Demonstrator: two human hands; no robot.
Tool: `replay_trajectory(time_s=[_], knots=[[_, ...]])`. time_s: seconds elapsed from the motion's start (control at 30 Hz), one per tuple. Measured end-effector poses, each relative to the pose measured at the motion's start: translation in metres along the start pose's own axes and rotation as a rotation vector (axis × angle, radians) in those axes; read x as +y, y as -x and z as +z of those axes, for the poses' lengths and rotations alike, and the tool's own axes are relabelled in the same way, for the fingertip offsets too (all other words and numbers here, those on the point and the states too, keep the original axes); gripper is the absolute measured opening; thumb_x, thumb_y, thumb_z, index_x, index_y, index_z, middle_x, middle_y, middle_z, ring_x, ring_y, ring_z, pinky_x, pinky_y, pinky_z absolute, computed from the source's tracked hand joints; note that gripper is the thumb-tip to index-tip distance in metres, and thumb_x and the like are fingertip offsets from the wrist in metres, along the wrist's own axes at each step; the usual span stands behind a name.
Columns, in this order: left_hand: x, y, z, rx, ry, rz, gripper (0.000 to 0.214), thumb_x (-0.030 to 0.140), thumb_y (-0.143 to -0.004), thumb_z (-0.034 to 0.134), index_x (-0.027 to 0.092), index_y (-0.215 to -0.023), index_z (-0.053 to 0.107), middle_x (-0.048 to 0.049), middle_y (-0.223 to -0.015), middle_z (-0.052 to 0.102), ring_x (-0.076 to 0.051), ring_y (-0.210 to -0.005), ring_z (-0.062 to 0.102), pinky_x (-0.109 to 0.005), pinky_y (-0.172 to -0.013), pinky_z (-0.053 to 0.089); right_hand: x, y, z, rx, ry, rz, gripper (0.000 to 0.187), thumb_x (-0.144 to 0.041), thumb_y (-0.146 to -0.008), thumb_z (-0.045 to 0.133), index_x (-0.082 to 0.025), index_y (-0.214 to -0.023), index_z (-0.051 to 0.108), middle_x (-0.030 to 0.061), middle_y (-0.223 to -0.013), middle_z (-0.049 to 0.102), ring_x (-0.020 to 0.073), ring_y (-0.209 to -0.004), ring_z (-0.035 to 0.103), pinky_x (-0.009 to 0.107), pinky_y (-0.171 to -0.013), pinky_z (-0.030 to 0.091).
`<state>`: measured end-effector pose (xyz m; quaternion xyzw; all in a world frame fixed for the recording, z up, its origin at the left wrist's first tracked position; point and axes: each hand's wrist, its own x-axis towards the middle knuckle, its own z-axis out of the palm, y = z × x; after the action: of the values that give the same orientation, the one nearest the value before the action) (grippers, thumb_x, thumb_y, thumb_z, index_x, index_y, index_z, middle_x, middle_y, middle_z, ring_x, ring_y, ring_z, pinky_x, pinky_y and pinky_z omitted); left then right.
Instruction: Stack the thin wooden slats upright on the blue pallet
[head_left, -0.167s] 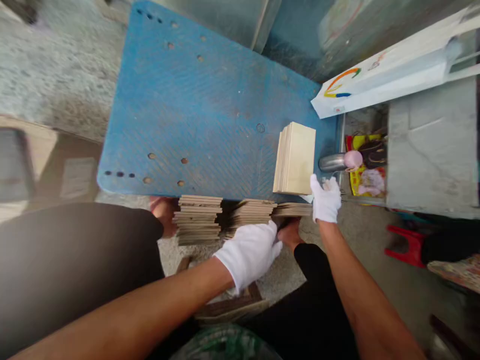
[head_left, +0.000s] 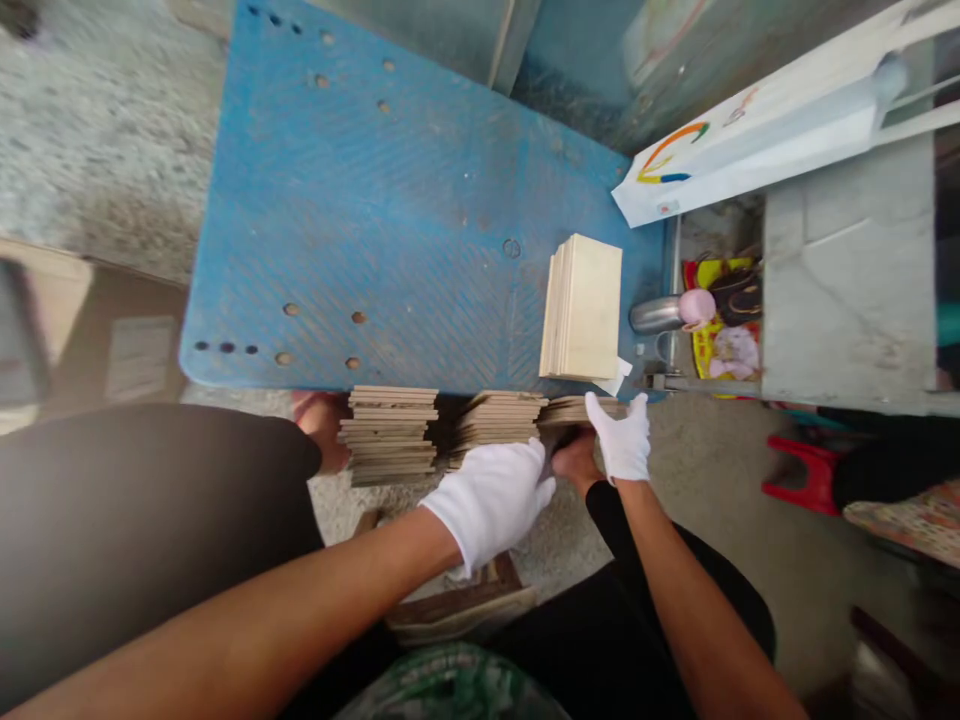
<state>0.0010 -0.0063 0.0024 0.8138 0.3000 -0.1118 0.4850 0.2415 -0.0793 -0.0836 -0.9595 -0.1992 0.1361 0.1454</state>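
Head view: thin wooden boards lie in low stacks (head_left: pixel 495 425) on the floor at the blue platform's (head_left: pixel 375 220) near edge. Gloved left hand (head_left: pixel 491 500) rests on the middle stack's front, fingers curled over it. Gloved right hand (head_left: pixel 621 440), at 3 o'clock from the left, is spread open, fingertips touching the rightmost low stack (head_left: pixel 574 408). At 12 o'clock from it a pale board pile (head_left: pixel 583 308) sits on the platform. Further, at 3 o'clock, lies a metal flask (head_left: pixel 660 315).
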Motion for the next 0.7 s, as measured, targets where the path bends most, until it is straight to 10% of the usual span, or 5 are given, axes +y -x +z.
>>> replay_trajectory(time_s=[0.27,0.7], knots=[[0.001,-0.004,0.002,-0.132,-0.083,0.015,0.035,0.039,-0.091,0.040,0.013,-0.103,0.060,-0.0143,-0.093,0.069,-0.033,-0.088,0.067,-0.046,-0.077,0.053,0.013,0.038,0.027,-0.129,0.205,-0.026,0.132,-0.070,-0.055,0.069,-0.006,-0.151,0.005,0.0252,-0.154,0.013,0.0352,-0.142,0.018,0.047,-0.112,0.025],[-0.005,-0.008,0.004,-0.156,-0.119,-0.005,0.036,0.039,-0.092,0.038,0.013,-0.103,0.059,-0.0144,-0.092,0.069,-0.033,-0.086,0.068,-0.044,-0.074,0.052,0.003,0.032,0.042,0.039,0.200,-0.031,0.116,-0.059,-0.060,0.071,-0.008,-0.149,0.017,0.0260,-0.146,0.029,0.0391,-0.136,0.030,0.053,-0.104,0.035]])
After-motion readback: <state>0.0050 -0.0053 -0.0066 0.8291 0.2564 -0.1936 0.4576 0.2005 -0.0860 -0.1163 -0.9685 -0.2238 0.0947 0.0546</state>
